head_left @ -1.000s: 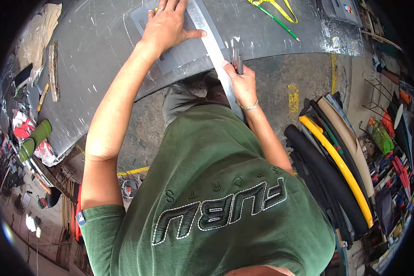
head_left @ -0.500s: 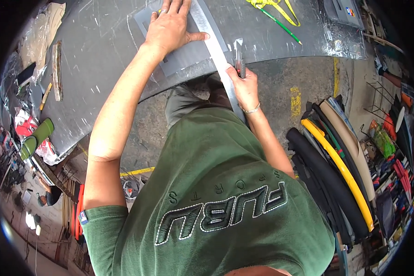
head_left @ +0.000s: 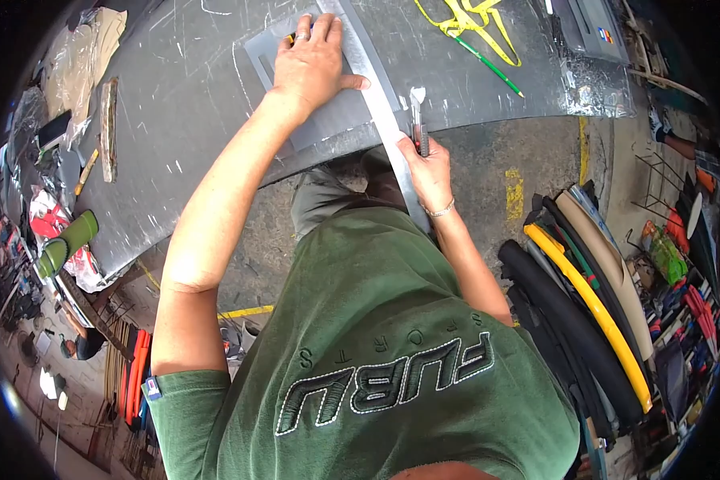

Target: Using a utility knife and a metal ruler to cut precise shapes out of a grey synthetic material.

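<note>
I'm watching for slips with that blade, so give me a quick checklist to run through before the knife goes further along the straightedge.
1. Left hand pressing flat on the grey sheet beside the metal straightedge: ok.
2. Left thumb clear of the cutting side: ok, it touches the straightedge's left edge, the knife is on the right.
3. Right hand gripping the utility knife: ok.
4. Blade tip against the straightedge: cannot tell, too small to see.
5. Straightedge supported: not ok, its near end overhangs the table edge toward the body.
6. Cutting path free: ok; the green pencil and yellow scissors lie apart.
</note>
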A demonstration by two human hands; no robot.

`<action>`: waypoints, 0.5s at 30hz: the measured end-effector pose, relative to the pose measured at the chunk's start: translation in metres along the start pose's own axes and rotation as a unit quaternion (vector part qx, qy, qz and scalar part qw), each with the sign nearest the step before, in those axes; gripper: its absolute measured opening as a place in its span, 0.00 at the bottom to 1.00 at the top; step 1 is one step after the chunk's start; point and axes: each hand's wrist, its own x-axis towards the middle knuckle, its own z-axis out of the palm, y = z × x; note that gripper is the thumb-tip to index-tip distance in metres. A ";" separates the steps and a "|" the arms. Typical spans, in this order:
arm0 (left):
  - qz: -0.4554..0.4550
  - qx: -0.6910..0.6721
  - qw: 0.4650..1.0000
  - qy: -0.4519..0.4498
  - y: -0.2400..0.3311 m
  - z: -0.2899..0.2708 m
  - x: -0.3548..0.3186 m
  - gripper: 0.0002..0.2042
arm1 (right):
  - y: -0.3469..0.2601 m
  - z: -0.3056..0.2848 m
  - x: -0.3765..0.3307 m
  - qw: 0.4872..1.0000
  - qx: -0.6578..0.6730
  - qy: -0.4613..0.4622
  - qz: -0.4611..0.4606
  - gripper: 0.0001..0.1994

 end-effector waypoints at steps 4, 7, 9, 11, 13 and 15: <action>-0.012 0.040 0.995 -0.087 0.022 -0.022 0.006 0.49 | 0.004 -0.001 0.001 1.000 0.013 -0.004 -0.007 0.14; -0.026 0.029 0.997 -0.065 0.022 -0.020 0.004 0.46 | 0.006 -0.006 0.001 0.999 0.014 0.001 -0.038 0.14; -0.023 0.014 0.998 -0.052 0.020 -0.017 0.001 0.47 | 0.007 -0.017 -0.003 0.998 0.022 0.007 -0.053 0.14; -0.022 0.010 0.999 -0.047 0.018 -0.015 -0.001 0.47 | 0.005 -0.028 -0.007 0.998 0.053 0.001 -0.017 0.13; -0.020 0.005 0.999 -0.043 0.017 -0.014 -0.002 0.47 | 0.003 -0.038 -0.006 0.996 0.082 -0.003 0.016 0.12; -0.022 -0.006 0.998 -0.054 0.017 -0.015 -0.001 0.48 | 0.003 -0.046 -0.002 0.997 0.075 0.007 0.022 0.12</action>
